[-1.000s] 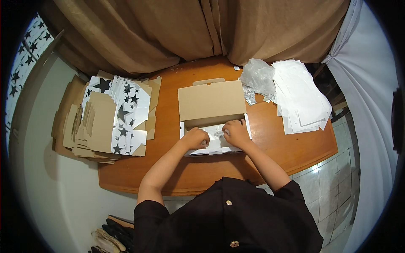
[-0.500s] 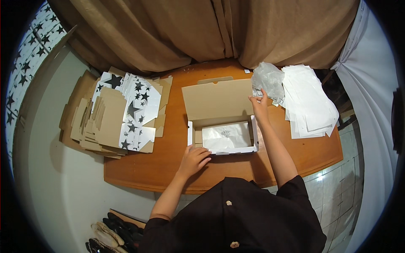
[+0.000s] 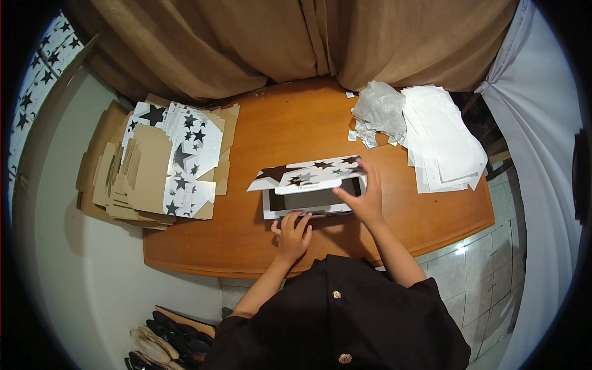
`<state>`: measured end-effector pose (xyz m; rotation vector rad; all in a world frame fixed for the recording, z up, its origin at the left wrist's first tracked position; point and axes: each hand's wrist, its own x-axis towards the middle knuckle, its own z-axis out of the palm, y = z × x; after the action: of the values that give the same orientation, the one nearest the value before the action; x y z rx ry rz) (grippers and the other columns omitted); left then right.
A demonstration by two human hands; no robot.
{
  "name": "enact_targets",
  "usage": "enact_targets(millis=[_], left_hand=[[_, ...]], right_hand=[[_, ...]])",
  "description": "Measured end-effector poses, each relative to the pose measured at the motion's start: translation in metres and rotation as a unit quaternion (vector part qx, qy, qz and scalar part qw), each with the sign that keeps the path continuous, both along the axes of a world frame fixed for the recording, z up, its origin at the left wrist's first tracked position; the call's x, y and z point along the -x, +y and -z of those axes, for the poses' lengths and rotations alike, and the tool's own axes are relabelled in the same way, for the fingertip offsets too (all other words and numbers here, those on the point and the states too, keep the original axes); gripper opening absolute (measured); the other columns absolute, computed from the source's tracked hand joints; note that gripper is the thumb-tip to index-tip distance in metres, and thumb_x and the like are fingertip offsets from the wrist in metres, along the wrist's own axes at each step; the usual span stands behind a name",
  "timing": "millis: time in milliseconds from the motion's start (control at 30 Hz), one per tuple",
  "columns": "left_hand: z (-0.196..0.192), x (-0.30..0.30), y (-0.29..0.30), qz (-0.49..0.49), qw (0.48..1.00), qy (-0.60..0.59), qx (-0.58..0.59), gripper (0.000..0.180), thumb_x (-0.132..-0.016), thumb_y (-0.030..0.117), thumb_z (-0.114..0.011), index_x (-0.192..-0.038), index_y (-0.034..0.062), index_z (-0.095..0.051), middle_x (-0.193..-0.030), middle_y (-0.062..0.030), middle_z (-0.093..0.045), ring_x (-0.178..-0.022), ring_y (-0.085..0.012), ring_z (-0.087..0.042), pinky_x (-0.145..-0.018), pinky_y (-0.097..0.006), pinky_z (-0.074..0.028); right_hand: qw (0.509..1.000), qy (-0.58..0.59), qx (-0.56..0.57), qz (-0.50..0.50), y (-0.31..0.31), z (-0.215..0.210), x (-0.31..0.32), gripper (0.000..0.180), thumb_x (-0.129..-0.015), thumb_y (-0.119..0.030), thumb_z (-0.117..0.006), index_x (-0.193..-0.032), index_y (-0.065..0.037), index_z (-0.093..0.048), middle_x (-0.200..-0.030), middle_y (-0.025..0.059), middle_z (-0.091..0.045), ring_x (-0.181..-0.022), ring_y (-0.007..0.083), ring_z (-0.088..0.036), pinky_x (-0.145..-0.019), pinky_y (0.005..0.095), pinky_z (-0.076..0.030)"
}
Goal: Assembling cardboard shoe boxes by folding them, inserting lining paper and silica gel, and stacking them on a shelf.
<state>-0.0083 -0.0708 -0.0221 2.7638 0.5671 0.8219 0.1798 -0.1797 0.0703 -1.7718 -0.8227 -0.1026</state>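
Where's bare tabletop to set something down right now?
Bare wood lies on the table between the curtain and the star-printed box, and along the front-right edge below the white paper stack. The flat carton pile crowds the left end.

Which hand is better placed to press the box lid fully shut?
Right. The right hand already rests on the star-printed lid, which is partly lowered. The left hand is braced against the box's front wall.

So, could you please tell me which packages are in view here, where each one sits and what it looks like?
White cardboard box with black stars: table centre, flat rectangle, lid half lowered under the right hand; left hand at its front edge.
Stack of flattened boxes: table's left end, brown and star-printed white.
Pile of white sheets: right end.
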Motion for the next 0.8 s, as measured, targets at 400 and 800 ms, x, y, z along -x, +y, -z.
enact_targets(millis=[400,800], left_hand=[[0.030,0.022,-0.003,-0.027,0.992,0.005,-0.126,0.036,-0.070,0.024,-0.068,-0.106,0.0263,-0.064,-0.130,-0.0114,-0.036,-0.126,-0.0274,-0.026,-0.097,-0.048,-0.013],[-0.026,0.000,0.072,-0.009,0.998,-0.026,-0.065,0.058,-0.067,0.042,-0.075,-0.111,0.0080,-0.058,-0.117,-0.0131,-0.058,-0.108,-0.0280,-0.054,-0.094,-0.050,-0.032]], right_hand=[[0.999,0.002,0.041,0.007,-0.033,0.079,0.027,0.036,-0.067,-0.015,-0.077,-0.101,-0.011,-0.068,-0.130,0.0193,-0.040,-0.123,0.0380,-0.038,-0.100,0.0411,-0.035],[1.000,0.006,0.022,0.020,-0.033,0.093,0.029,0.029,-0.072,-0.010,-0.070,-0.102,-0.010,-0.068,-0.131,0.0207,-0.041,-0.123,0.0373,-0.040,-0.100,0.0395,-0.034]])
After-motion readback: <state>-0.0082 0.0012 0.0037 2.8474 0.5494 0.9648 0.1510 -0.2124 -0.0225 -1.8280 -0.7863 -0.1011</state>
